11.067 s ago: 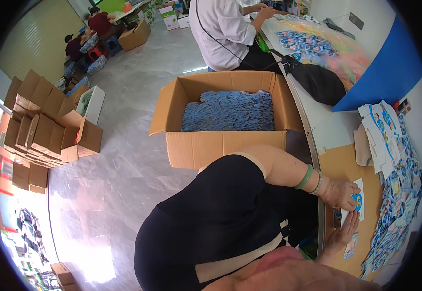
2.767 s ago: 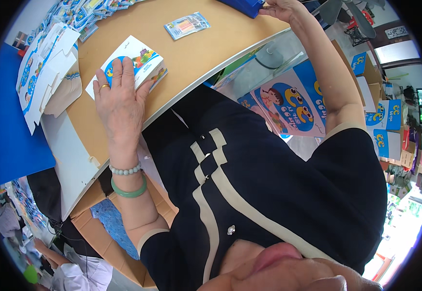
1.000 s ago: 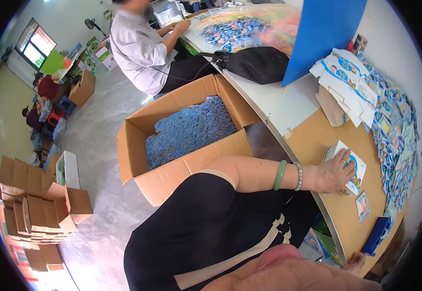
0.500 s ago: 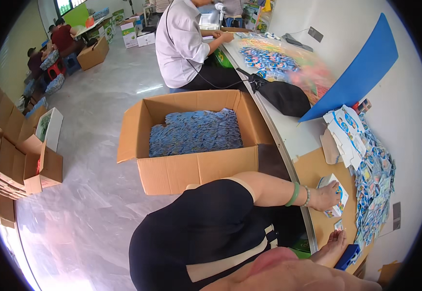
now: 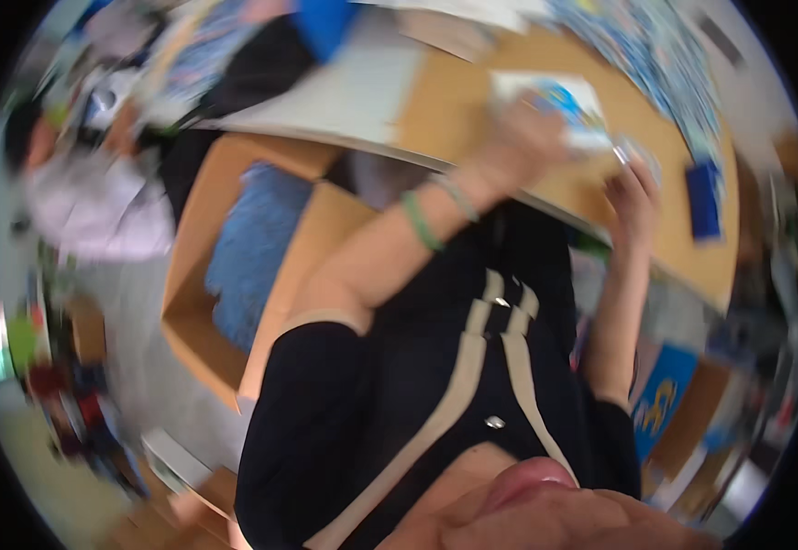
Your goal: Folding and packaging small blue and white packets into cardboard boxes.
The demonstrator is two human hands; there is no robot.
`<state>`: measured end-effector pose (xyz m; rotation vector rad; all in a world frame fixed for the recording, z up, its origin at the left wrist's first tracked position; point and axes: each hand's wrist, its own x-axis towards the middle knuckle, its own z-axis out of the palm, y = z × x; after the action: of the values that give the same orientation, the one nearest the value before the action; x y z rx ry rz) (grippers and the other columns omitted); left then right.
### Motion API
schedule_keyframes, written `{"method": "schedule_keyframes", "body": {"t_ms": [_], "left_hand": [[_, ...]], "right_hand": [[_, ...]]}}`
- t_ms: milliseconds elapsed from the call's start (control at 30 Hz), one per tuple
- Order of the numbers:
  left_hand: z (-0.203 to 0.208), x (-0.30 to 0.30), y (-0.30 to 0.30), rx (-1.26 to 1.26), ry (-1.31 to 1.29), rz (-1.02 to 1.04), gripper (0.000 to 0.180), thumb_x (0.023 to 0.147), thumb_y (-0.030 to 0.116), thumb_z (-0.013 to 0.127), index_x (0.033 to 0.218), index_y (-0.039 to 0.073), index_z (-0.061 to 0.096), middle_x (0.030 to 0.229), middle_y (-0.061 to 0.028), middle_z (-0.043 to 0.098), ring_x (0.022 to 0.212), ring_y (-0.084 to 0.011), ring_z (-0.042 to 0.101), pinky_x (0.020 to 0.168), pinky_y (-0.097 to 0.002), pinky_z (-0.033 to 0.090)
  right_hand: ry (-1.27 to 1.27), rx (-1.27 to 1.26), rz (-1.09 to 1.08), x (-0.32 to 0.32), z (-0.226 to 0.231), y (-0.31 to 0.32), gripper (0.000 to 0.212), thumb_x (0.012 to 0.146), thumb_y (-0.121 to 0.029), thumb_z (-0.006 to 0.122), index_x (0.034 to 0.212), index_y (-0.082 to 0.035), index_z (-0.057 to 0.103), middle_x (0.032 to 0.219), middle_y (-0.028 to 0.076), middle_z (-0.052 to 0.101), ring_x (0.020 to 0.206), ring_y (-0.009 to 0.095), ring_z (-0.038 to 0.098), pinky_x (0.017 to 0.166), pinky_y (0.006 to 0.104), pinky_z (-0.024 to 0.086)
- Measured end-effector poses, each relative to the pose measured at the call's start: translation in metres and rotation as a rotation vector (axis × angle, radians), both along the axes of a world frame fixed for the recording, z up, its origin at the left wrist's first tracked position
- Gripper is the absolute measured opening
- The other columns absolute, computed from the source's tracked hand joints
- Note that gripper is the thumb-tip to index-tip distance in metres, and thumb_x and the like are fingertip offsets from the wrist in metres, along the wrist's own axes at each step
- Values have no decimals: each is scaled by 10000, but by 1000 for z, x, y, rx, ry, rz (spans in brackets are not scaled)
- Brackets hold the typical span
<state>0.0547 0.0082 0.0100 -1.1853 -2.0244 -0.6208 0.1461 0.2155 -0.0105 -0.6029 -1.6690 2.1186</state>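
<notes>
My left hand [image 5: 532, 137], smeared by motion, grips a small white box [image 5: 584, 99] with blue print on the tan work surface [image 5: 467, 96]. A green bangle [image 5: 422, 222] and a beaded bracelet [image 5: 454, 195] circle that wrist. Just right of the box, my right hand [image 5: 632, 192] is closed, with a small pale packet [image 5: 642, 158] pinched at its fingertips. Beyond both hands lies a heap of blue-and-white packets [image 5: 660, 64]. Blur hides the print and the exact finger positions.
A large open cardboard box [image 5: 188, 302] of blue packets [image 5: 257, 247] stands on the floor to my left. A dark blue block-like object [image 5: 704, 200] sits near the table's right end. A black bag [image 5: 266, 69] lies farther left; a person [image 5: 101, 211] sits beyond the carton.
The whole view has swung round, so the table now runs across the top. My left hand stays on the white box; my right hand has come up close beside it, holding the small packet.
</notes>
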Motion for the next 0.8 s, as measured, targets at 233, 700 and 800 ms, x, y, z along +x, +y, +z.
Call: {"method": "schedule_keyframes", "body": {"t_ms": [233,700,800], "left_hand": [[-15,-11,3,130,-50,-142,280,767,211,746,960,34,647,956,-102,603,1041,-334,577,970,-472,436],[-24,-6,-8,167,-125,-124,223,794,133,733,984,34,672,1083,-97,652,1136,-303,590,1024,-480,425],[-24,-7,-9,232,-163,-165,215,778,99,748,974,39,681,1048,-90,669,1121,-301,607,1023,-467,435]], "right_hand": [[110,30,-1,1,32,-53,85,903,-104,651,948,-34,670,826,33,664,749,124,648,692,257,519],[36,-153,-63,-15,28,-102,71,900,-97,653,906,-26,652,792,48,661,714,127,646,667,258,521],[-37,-206,-62,-17,29,-102,85,892,-104,658,893,-20,646,791,50,657,691,129,646,646,258,526]]}}
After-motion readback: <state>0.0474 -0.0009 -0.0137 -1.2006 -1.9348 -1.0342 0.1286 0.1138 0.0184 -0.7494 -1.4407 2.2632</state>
